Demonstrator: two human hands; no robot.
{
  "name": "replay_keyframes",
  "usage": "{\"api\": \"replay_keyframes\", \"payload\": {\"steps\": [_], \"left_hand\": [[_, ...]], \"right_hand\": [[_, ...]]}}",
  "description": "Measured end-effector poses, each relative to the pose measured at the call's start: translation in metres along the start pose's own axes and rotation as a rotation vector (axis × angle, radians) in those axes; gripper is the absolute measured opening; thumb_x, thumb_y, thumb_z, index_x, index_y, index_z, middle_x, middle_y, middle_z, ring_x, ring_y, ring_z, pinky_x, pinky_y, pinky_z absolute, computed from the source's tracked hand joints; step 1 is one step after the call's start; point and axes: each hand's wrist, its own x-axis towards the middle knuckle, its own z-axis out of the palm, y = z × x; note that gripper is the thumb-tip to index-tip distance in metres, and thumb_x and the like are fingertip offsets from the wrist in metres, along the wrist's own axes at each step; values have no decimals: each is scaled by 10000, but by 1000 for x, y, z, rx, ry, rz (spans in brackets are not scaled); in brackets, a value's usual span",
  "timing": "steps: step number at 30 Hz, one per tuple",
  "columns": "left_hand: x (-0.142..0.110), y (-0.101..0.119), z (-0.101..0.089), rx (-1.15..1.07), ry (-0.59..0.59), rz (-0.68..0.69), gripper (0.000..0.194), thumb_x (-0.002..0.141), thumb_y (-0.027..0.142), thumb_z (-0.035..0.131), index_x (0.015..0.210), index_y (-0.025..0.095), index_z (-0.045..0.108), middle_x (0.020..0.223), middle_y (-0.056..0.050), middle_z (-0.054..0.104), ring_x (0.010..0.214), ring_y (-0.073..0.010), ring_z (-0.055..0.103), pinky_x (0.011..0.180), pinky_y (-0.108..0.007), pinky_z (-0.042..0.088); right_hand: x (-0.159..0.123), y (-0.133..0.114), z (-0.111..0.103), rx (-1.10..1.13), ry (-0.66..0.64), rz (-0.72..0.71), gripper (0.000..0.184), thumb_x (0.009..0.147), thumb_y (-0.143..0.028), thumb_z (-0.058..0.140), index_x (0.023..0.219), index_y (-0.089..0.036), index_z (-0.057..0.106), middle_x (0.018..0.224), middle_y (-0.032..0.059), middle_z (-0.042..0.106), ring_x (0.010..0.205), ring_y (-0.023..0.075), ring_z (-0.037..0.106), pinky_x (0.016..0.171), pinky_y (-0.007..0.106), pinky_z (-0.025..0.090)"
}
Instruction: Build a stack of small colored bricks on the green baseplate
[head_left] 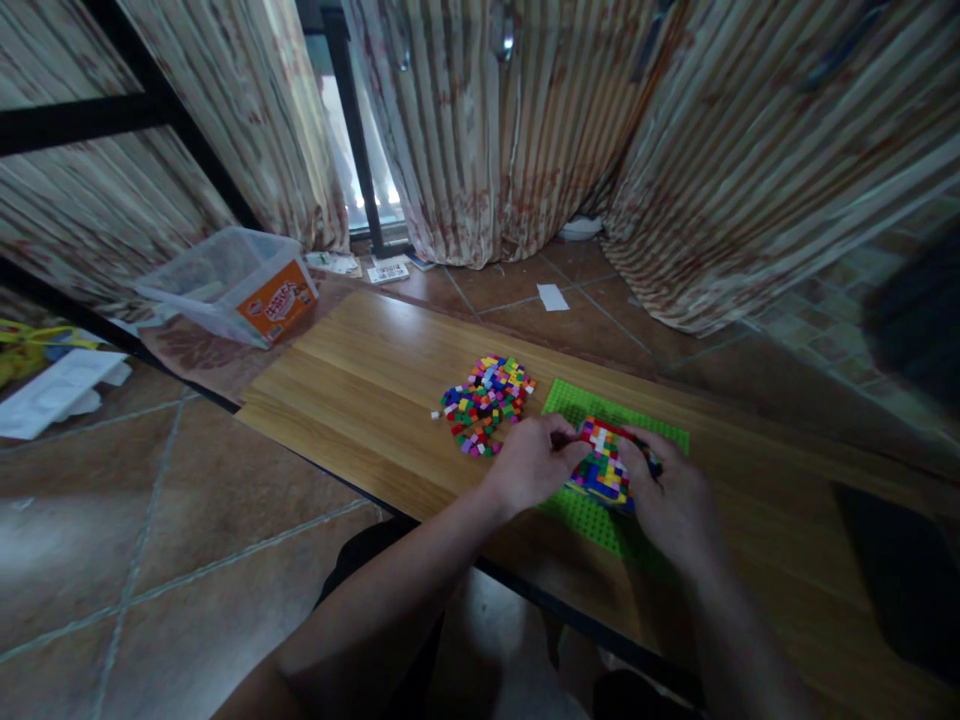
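Note:
A multicoloured toy-brick model (pixel 601 462) sits over a green studded baseplate (pixel 581 520), with red, white, yellow, green and blue bricks showing on its face. On its left edge, the thumb and fingers of my left hand (pixel 534 462) are closed. My right hand (pixel 673 497) wraps round its right side, thumb on the near face and fingers behind. Whether the model is fixed to the baseplate or just held above it, I cannot tell. Left of the baseplate lies a loose heap of small coloured bricks (pixel 487 400), close to my left wrist.
All this is on a long wooden table (pixel 360 370). A dark flat object (pixel 896 570) lies at its right end. Beyond the left end, a clear plastic bin (pixel 217 265) with an orange label stands on the tiled floor. Striped curtains (pixel 480 130) hang behind.

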Motion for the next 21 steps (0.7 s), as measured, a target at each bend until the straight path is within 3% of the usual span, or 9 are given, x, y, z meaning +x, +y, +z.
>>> {"api": "replay_keyframes", "payload": {"steps": [3,6,8,12,17,21], "left_hand": [[2,0,-10,74,-5,9,231,880,299,537,833,144,701,685,-3,644,597,-111,532,558,-219,381],[6,-3,-31,242,63,19,242,895,256,496,839,147,704,710,-17,663,622,-124,553,592,-226,398],[8,-7,-48,385,130,-18,225,876,199,489,820,158,704,743,-25,679,662,-133,576,621,-229,405],[7,-14,-72,610,137,-104,165,839,205,539,845,192,703,785,-27,698,716,-155,620,655,-240,425],[0,-16,-71,837,126,-135,158,809,306,618,894,192,687,916,-74,709,881,-224,661,732,-283,482],[-4,-12,-63,889,125,-144,214,830,287,608,992,165,678,1015,-115,697,1012,-246,649,848,-306,498]], "right_hand": [[1,1,0,-10,-5,2,552,873,-606,411,1145,-200,668,1065,114,681,920,253,638,846,395,483],[1,1,1,-11,1,0,556,872,-610,410,1141,-199,670,1062,113,682,913,252,638,837,392,485],[1,1,1,-13,5,0,554,871,-610,412,1137,-200,673,1059,112,683,912,250,638,836,390,486],[1,1,1,4,9,-12,552,872,-606,413,1130,-195,676,1059,111,684,910,245,639,833,383,487],[1,2,2,4,14,-7,555,872,-611,419,1138,-197,674,1034,110,688,883,241,639,822,384,490],[1,3,2,-3,9,-15,573,875,-625,405,1142,-195,672,1035,112,687,885,242,639,816,384,491]]}}
